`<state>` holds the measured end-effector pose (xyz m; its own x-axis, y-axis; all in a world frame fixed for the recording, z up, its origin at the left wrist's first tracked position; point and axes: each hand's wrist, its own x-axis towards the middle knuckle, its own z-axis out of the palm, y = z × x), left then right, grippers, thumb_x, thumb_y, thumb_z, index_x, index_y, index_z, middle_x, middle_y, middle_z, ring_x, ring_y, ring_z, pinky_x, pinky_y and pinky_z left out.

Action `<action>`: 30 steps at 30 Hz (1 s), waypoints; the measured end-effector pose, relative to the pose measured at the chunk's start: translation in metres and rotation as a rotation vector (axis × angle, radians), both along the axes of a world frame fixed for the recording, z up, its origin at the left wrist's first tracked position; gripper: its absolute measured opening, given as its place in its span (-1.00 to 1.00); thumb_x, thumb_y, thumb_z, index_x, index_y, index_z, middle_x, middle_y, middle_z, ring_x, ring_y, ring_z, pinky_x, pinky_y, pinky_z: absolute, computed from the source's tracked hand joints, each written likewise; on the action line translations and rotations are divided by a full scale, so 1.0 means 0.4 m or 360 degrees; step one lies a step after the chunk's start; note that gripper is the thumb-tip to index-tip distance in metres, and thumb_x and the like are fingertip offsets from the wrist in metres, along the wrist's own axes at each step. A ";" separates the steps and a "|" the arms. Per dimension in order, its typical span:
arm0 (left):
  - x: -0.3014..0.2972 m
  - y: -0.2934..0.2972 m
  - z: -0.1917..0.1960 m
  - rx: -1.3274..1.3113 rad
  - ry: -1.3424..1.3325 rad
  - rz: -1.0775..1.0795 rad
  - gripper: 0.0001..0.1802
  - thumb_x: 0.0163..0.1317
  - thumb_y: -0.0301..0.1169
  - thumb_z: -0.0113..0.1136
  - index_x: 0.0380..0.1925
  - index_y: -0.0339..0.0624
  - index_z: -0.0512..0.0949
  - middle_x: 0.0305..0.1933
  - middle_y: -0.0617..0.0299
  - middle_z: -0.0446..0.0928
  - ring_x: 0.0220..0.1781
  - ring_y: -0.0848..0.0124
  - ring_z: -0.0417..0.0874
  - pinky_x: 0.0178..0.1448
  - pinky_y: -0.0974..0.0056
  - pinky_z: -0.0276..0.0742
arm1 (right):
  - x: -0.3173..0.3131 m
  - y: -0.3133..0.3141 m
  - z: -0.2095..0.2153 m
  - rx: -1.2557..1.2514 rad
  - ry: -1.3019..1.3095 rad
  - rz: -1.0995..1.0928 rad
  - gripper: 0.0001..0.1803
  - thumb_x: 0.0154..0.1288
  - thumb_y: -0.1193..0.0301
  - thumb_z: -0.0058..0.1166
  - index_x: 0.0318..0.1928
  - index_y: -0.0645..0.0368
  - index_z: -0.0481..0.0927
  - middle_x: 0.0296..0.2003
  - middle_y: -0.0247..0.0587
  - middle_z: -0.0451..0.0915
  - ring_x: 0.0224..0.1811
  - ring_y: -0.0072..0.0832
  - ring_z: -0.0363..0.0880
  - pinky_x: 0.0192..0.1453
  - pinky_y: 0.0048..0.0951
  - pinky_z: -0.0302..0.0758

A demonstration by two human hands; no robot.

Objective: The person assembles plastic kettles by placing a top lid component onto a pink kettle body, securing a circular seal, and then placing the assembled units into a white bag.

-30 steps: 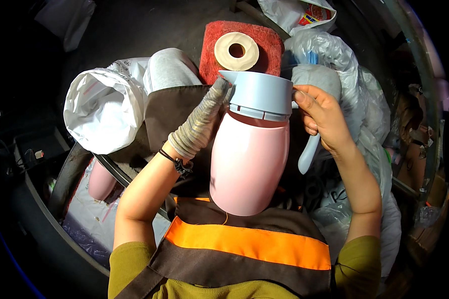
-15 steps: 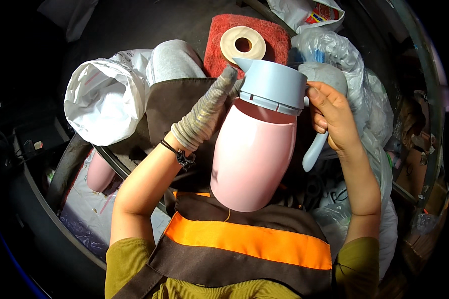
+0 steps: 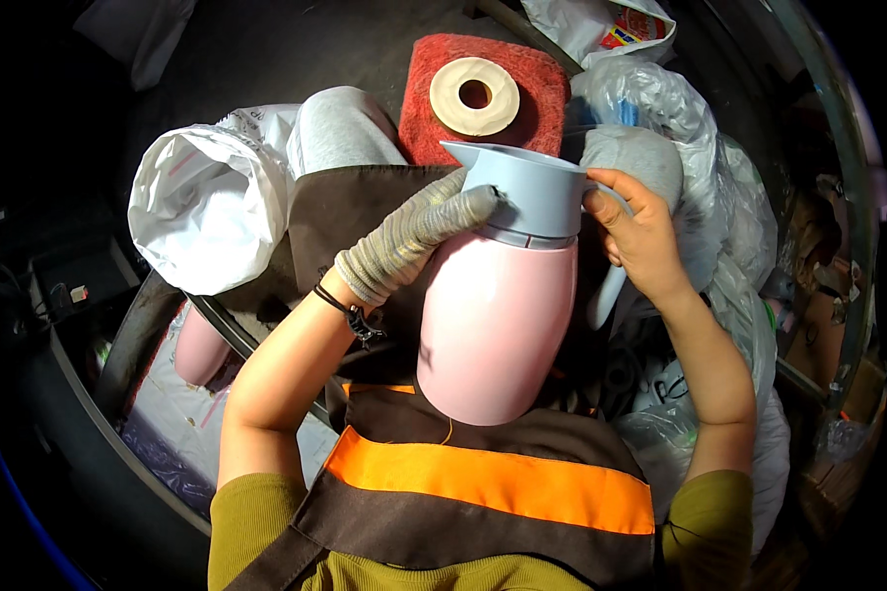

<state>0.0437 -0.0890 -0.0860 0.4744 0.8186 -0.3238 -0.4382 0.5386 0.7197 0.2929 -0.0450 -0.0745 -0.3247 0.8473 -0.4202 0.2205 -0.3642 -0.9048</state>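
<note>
In front of my chest is a glossy pink jug body (image 3: 498,330), held tilted. On its mouth sits a light blue collar (image 3: 542,197) with a pointed spout and a long curved handle (image 3: 606,298); a narrow slotted band shows at the joint. My left hand (image 3: 404,234), in a grey knit glove with dark wear at the thumb tip, closes around the collar and upper body from the left. Its other fingers are partly hidden behind. My bare right hand (image 3: 641,234) grips the top of the handle, thumb and fingers pinched around it.
Beyond the jug, a cream tape roll (image 3: 463,97) lies on a red fuzzy pad (image 3: 419,74). A white bag (image 3: 207,212) gapes at the left, above another pink body (image 3: 199,347). Clear plastic bags (image 3: 734,192) crowd the right side, beside a metal frame (image 3: 848,148).
The blue collar has come down and now sits nearly flush on the pink body. My left thumb has moved onto the collar's front, and my right hand has shifted slightly left.
</note>
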 end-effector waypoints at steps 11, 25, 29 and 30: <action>0.004 -0.003 -0.040 0.0267 0.0458 -0.0124 -0.41 0.21 -0.13 0.23 0.10 -0.33 0.42 -0.10 0.20 0.57 -0.06 0.51 0.53 0.08 0.36 0.47 | 0.014 -0.014 0.002 0.0105 -0.0100 0.0209 -0.61 0.38 0.20 0.13 0.07 0.19 0.55 -0.62 -0.59 0.35 -0.63 -0.83 0.21 -0.57 -0.70 0.13; -0.005 0.022 -0.043 0.0305 0.0549 -0.0338 -0.37 0.22 -0.12 0.22 0.17 -0.31 0.39 0.00 0.21 0.52 0.03 0.49 0.47 0.19 0.36 0.39 | 0.019 0.004 -0.025 0.0139 -0.0065 0.0302 -0.59 0.39 0.18 0.10 0.08 0.20 0.52 -0.53 -0.56 0.43 -0.63 -0.83 0.19 -0.58 -0.70 0.10; -0.006 0.019 -0.057 0.0208 0.0417 -0.0215 -0.40 0.20 -0.16 0.25 0.13 -0.32 0.40 -0.08 0.19 0.55 -0.05 0.50 0.50 0.12 0.35 0.44 | 0.008 -0.009 -0.028 -0.0039 0.0027 0.0188 -0.60 0.40 0.19 0.09 0.08 0.20 0.51 -0.55 -0.57 0.40 -0.64 -0.83 0.17 -0.59 -0.69 0.07; -0.009 0.022 -0.051 0.0192 0.0383 -0.0229 -0.41 0.21 -0.17 0.23 0.14 -0.32 0.39 -0.07 0.19 0.54 -0.04 0.51 0.49 0.12 0.36 0.44 | -0.002 -0.006 -0.018 -0.0046 0.0030 0.0173 -0.61 0.40 0.19 0.09 0.08 0.20 0.51 -0.57 -0.57 0.38 -0.64 -0.84 0.16 -0.59 -0.69 0.07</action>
